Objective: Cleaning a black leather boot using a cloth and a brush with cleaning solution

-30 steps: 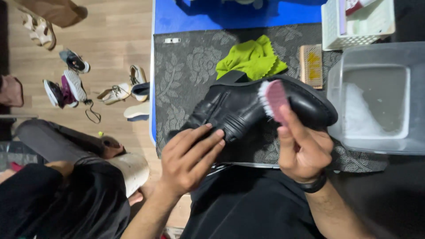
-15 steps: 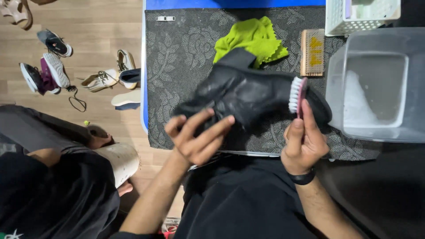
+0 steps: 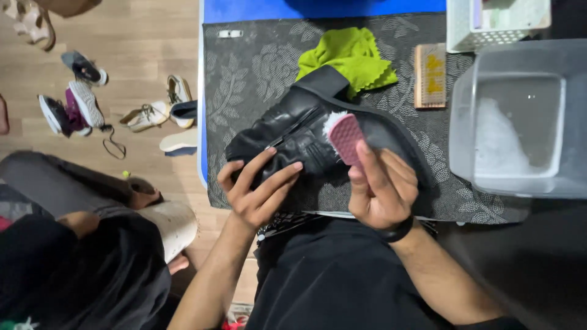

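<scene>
A black leather boot [image 3: 293, 131] lies on its side on the dark patterned mat [image 3: 244, 73]. My left hand [image 3: 257, 186] grips the boot at its near left end, fingers spread over the leather. My right hand [image 3: 379, 189] holds a pink-backed brush [image 3: 344, 137] with white bristles pressed against the middle of the boot. A black band sits on my right wrist.
A lime green cloth [image 3: 348, 55] lies behind the boot. A wooden brush [image 3: 430, 75] rests to its right. A clear plastic tub [image 3: 520, 116] with foamy water stands at the right, a white basket [image 3: 489, 24] behind it. Several shoes [image 3: 85, 104] lie on the wooden floor. Another person [image 3: 79, 244] sits at the left.
The brush has moved left from the boot's right end to its middle. The boot has shifted slightly under my left hand.
</scene>
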